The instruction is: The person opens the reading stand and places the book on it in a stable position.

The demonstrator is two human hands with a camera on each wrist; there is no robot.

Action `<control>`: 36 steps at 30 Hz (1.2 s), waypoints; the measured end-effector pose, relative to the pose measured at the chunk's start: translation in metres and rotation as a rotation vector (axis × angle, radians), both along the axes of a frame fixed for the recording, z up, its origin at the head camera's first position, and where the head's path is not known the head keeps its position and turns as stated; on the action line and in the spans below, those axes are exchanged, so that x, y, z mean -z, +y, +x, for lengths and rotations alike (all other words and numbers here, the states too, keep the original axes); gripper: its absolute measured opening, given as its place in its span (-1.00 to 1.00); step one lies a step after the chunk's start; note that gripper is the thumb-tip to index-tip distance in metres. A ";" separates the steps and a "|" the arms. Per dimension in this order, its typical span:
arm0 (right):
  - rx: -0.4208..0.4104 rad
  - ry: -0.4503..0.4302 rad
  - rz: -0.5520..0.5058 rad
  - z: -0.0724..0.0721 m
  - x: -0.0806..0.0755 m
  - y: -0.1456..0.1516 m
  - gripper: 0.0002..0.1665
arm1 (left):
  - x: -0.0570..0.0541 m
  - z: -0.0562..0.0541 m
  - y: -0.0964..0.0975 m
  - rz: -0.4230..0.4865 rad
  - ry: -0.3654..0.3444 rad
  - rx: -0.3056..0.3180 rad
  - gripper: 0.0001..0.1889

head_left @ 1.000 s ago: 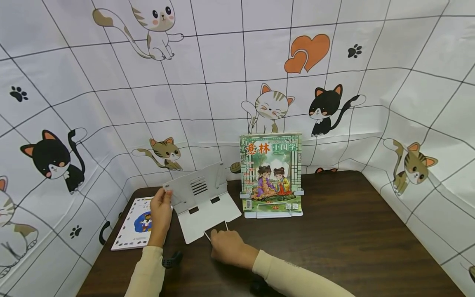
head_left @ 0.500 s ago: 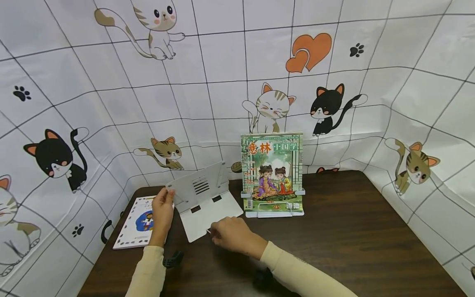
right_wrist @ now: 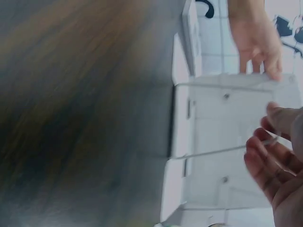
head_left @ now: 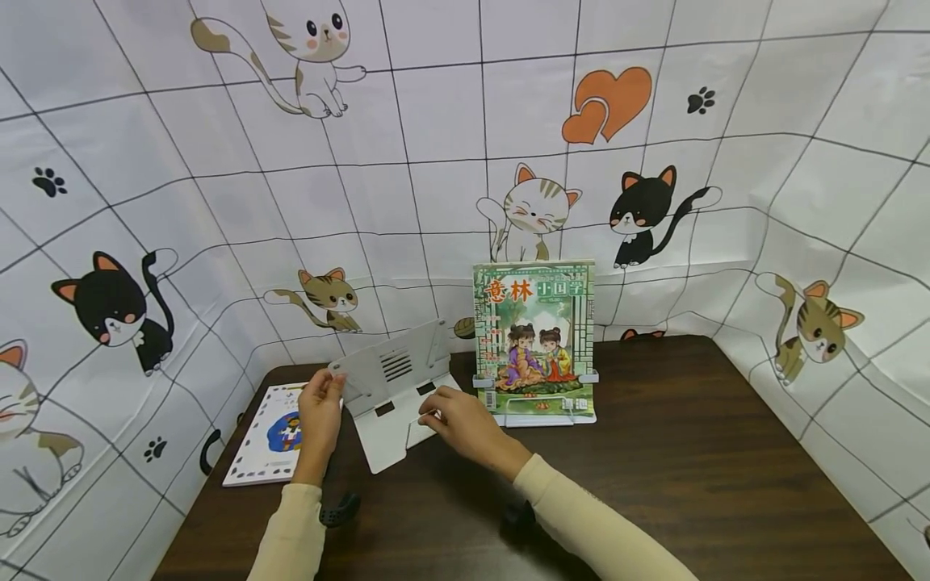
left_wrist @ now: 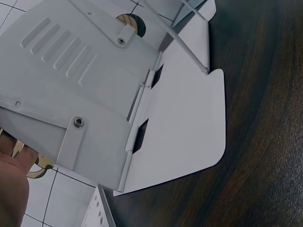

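Observation:
A white metal book stand [head_left: 381, 444] stands partly unfolded on the dark table, its slotted plate [left_wrist: 57, 90] tilted up from the flat base [left_wrist: 180, 127]. My left hand [head_left: 320, 411] grips the left edge of that plate between thumb and fingers. Over the base, my right hand [head_left: 465, 424] pinches the thin wire support [right_wrist: 218, 150]. The wire's two legs rise from the base's front edge, as the left wrist view shows. Thumb and fingers of the right hand meet at the wire's far end in the right wrist view, which is blurred.
A green illustrated magazine [head_left: 535, 339] leans upright on a second white stand [head_left: 545, 420] to the right. Left of my left hand lies a white book [head_left: 254, 452]. A cat-printed curtain [head_left: 407, 194] hangs behind the brown table [head_left: 676, 452].
My right hand has moved up and away from me, swinging the wire support from the front edge up over the base. My left hand keeps its grip on the plate.

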State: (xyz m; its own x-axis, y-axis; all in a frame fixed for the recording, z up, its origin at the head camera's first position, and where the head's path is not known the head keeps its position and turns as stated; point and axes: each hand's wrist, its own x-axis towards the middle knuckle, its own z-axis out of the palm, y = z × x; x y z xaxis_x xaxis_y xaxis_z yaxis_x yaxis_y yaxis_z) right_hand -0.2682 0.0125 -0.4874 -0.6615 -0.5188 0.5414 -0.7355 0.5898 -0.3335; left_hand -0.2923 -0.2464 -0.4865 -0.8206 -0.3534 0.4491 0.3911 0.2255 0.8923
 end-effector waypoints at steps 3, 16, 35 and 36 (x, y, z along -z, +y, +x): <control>-0.013 -0.100 -0.083 -0.010 0.007 0.003 -0.88 | -0.011 0.011 0.004 -0.003 -0.007 0.019 -0.86; -0.003 -0.361 -0.229 -0.034 0.013 -0.006 -0.85 | -0.022 0.029 0.005 -0.061 -0.004 -0.019 -0.85; 0.060 -0.496 -0.188 -0.052 0.028 -0.014 -0.90 | -0.013 0.041 0.002 -0.148 -0.027 -0.029 -0.90; 0.064 -0.505 -0.192 -0.052 0.028 -0.014 -0.89 | -0.009 0.040 0.000 -0.149 -0.033 -0.029 -0.91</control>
State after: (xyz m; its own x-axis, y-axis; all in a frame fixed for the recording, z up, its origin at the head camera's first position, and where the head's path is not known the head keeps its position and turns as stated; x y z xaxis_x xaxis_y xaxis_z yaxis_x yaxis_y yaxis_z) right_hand -0.3201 -0.0010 -0.5157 -0.8910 -0.3918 0.2294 -0.4206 0.5220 -0.7421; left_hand -0.2526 -0.2461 -0.4771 -0.8261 -0.3085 0.4717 0.3539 0.3674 0.8601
